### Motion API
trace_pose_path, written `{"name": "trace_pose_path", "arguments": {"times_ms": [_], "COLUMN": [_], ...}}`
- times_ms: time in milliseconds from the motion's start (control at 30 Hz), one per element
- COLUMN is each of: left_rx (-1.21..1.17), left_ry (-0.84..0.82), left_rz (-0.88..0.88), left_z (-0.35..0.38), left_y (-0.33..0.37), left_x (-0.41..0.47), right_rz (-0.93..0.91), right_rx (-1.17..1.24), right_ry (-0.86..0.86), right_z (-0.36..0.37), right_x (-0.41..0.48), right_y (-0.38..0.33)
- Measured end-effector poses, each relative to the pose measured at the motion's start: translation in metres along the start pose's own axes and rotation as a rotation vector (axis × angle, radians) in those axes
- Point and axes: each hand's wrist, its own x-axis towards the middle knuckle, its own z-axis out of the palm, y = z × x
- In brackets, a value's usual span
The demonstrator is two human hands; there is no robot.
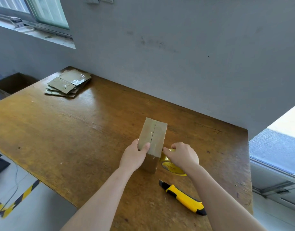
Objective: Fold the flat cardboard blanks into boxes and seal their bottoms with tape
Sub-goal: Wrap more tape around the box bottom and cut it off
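A small folded cardboard box [154, 134] stands on the wooden table [68, 134], its closed flaps facing up with a seam down the middle. My left hand [135, 157] grips its near left corner, thumb lying on the top flap. My right hand [182, 155] holds a yellow tape roll [170, 165] against the box's right side, fingers curled over the roll. A stack of flat cardboard blanks [68, 84] lies at the table's far left corner.
A yellow and black utility knife [183, 198] lies on the table near my right forearm. An open brown carton [15, 82] sits on the floor left of the table. A grey wall runs behind the table, and yellow-black floor tape [18, 200] shows lower left.
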Motion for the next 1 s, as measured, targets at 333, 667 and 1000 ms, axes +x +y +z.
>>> {"name": "trace_pose_path", "arguments": {"times_ms": [333, 667, 1000], "left_rx": [0.712, 0.65, 0.79], "left_ry": [0.285, 0.118, 0.101], "left_rz": [0.32, 0.353, 0.372], "left_z": [-0.012, -0.038, -0.037], "left_y": [0.001, -0.006, -0.005], "left_x": [0.001, 0.019, 0.017], "right_rz": [-0.005, -0.035, 0.174], "right_rx": [0.568, 0.543, 0.491], "right_ry": [-0.287, -0.28, -0.292], "right_z": [0.011, 0.052, 0.077], "right_x": [-0.024, -0.027, 0.0], "right_y": [-0.019, -0.028, -0.043]}}
